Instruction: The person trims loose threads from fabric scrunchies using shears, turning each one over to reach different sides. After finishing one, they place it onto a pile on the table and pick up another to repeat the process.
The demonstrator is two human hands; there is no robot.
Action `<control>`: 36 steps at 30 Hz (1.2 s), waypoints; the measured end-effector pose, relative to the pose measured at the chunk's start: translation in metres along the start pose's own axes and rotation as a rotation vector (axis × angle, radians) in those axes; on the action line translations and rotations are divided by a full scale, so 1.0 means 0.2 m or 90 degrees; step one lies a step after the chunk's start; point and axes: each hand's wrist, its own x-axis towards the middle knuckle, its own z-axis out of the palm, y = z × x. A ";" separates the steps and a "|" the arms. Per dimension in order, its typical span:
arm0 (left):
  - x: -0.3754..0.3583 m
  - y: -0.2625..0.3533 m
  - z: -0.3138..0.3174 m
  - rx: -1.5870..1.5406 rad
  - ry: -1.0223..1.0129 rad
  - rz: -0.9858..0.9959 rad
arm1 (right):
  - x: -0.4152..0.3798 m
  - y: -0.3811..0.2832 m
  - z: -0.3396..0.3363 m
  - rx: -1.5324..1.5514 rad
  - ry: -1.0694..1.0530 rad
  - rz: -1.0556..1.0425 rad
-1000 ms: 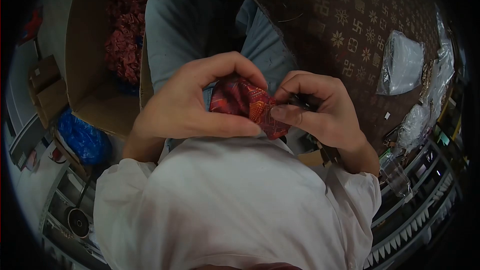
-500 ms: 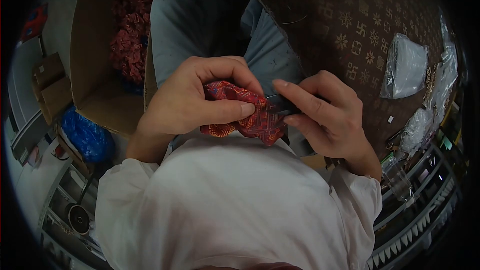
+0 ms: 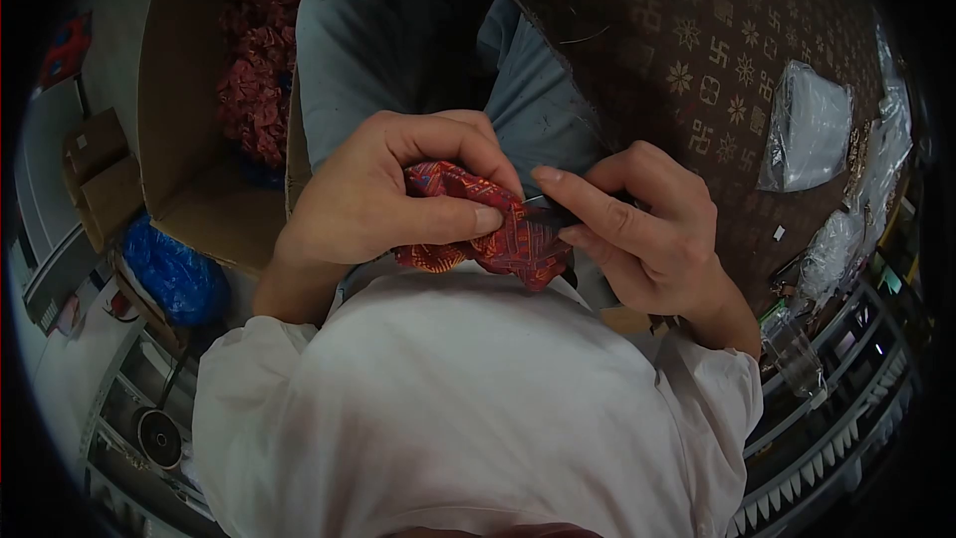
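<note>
Cloth (image 3: pixel 498 229) sits pinched in my left hand (image 3: pixel 388 199); beside it, my right hand (image 3: pixel 637 229) grips a dark tool (image 3: pixel 554 210). Loose pinching might drop the cloth.

No words, brand names or numbers can be read anywhere. The only signs are the woven gold motifs on the dark brown cloth (image 3: pixel 697 50) over the table: rows of hooked crosses, eight-pointed stars and squared emblems. The red patterned fabric (image 3: pixel 503 229) bears orange line ornament but no letters.
</note>
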 end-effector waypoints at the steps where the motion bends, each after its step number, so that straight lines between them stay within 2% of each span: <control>1: 0.00 0.00 0.00 0.003 -0.001 -0.001 | 0.00 0.00 0.00 0.000 0.000 0.000; 22: 0.01 -0.01 0.00 -0.019 -0.030 -0.001 | -0.01 -0.02 -0.02 -0.027 -0.007 -0.002; 24: 0.00 -0.01 0.00 -0.020 -0.029 0.000 | 0.01 -0.04 -0.03 0.166 0.006 0.205; 25: 0.00 -0.01 0.00 -0.022 -0.026 0.002 | 0.01 -0.03 -0.04 0.165 0.007 0.205; 27: 0.00 -0.01 0.00 -0.010 -0.021 0.003 | 0.02 -0.02 -0.06 0.241 0.054 0.285; 30: 0.00 -0.01 0.00 0.006 -0.014 0.010 | 0.03 -0.03 -0.06 0.198 -0.010 0.233; 31: 0.00 -0.01 0.00 0.010 -0.014 0.016 | 0.03 -0.03 -0.04 0.197 -0.008 0.234; 33: 0.01 -0.03 0.01 0.004 -0.011 0.030 | 0.03 -0.01 0.00 0.224 0.036 0.151; 34: 0.01 -0.03 0.01 -0.002 -0.006 0.044 | 0.02 -0.02 0.01 0.222 0.037 0.152; 36: 0.01 -0.03 0.04 0.004 0.011 0.052 | 0.00 -0.04 0.02 0.306 -0.029 0.285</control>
